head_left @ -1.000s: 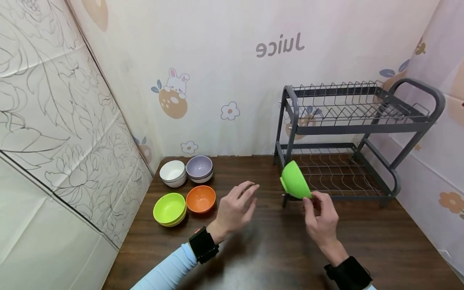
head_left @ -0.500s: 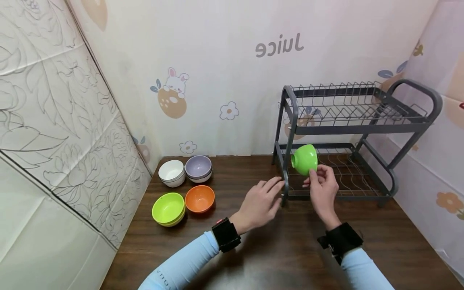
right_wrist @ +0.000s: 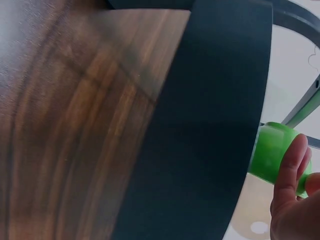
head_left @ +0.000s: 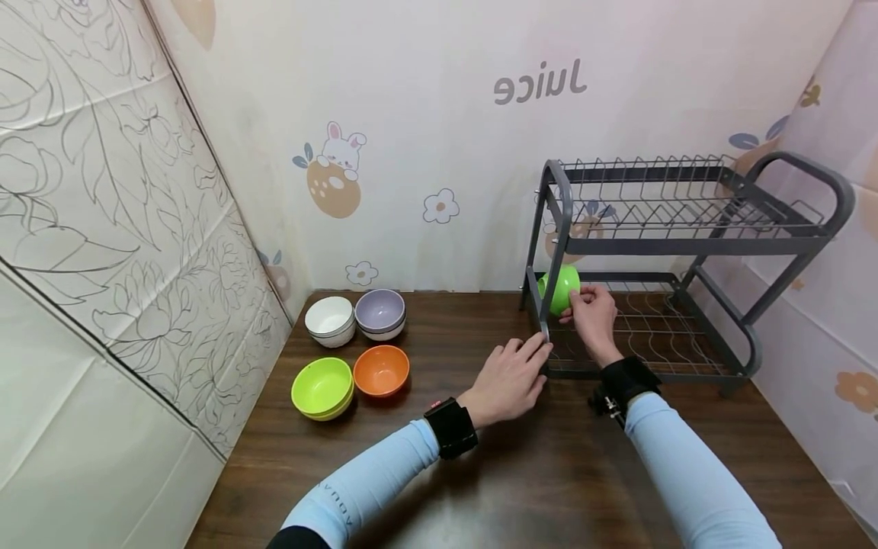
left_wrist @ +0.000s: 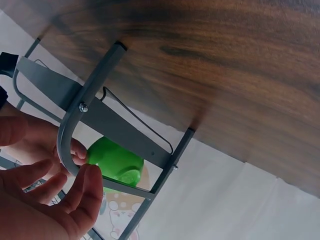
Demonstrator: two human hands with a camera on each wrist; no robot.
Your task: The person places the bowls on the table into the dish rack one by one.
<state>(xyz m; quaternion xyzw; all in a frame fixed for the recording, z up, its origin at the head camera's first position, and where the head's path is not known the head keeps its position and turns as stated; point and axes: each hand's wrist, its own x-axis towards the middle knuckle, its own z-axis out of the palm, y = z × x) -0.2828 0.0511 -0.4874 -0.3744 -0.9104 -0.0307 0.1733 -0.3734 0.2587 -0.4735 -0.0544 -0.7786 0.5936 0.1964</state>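
Observation:
Between the two tiers of a grey metal dish rack, my right hand pinches a green bowl by its rim. The bowl is tipped on its side at the left end of the lower tier, its base facing left. In the left wrist view the green bowl shows behind the rack's end frame. My left hand is at the rack's front left post, fingers loosely bent with the fingertips right at the bar. The right wrist view shows the right hand's fingers against the bowl, beyond a dark rack panel.
On the left of the wooden table stand stacked white bowls, a purple bowl on a white one, lime-green bowls and an orange bowl. A patterned wall covering closes off the back.
My right hand has carried the green bowl forward from in front of the rack into its lower level, tipping it on its side. My left hand has moved right to the rack's post.

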